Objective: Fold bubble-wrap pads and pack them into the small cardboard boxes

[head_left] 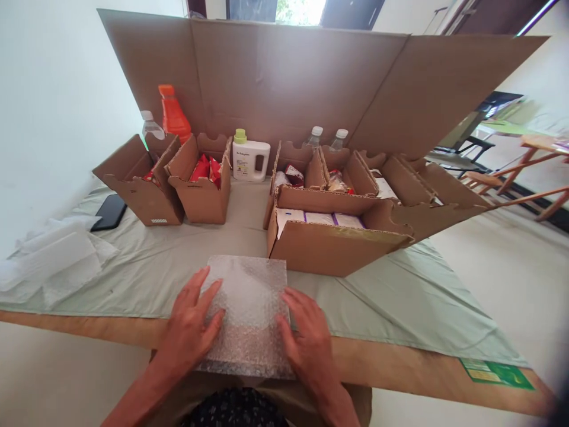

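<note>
Two hands (pixel 189 325) apparently touch bubble wrap (pixel 249 311)

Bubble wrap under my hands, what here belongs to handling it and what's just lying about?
Seems part of it:
bubble wrap sheet
left hand
right hand

Untouched, seemingly just lying about:
black phone
crumpled white sheets
white jug with yellow-green cap
orange-red bottle
cardboard bins

At seven o'clock, the left hand (pixel 191 323) hides some bubble wrap (pixel 251 314). At nine, the left edge crops plastic sheeting (pixel 66 255). At ten, cartons (pixel 200 204) hide the orange bottle's (pixel 175 118) base. At three, wooden furniture (pixel 540 144) is cropped.
</note>
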Demonstrator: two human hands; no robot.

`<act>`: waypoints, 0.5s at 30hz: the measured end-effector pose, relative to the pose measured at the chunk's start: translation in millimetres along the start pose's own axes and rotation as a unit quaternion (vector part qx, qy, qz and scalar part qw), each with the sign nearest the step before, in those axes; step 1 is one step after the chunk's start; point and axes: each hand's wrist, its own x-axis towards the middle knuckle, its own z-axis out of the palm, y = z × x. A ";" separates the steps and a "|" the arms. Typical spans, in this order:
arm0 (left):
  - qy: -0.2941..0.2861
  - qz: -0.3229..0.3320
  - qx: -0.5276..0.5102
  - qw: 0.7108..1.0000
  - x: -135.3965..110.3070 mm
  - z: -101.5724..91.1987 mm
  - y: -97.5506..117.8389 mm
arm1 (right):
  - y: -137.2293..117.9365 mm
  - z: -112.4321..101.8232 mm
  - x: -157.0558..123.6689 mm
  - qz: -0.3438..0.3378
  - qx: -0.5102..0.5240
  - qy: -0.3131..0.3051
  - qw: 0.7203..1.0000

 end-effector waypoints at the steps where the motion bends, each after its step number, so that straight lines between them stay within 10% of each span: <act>1: -0.020 0.032 0.012 0.999 4.7 6.3 3.3 | -6.0 7.1 7.5 -0.033 -0.013 -0.031 0.999; 9: -0.190 0.133 0.066 0.971 1.5 20.1 -13.3 | -12.8 33.4 4.4 -0.003 -0.088 -0.181 0.980; 15: -0.143 0.100 0.057 0.983 -3.0 11.2 -11.8 | -24.5 15.9 -8.2 0.016 -0.102 -0.156 0.982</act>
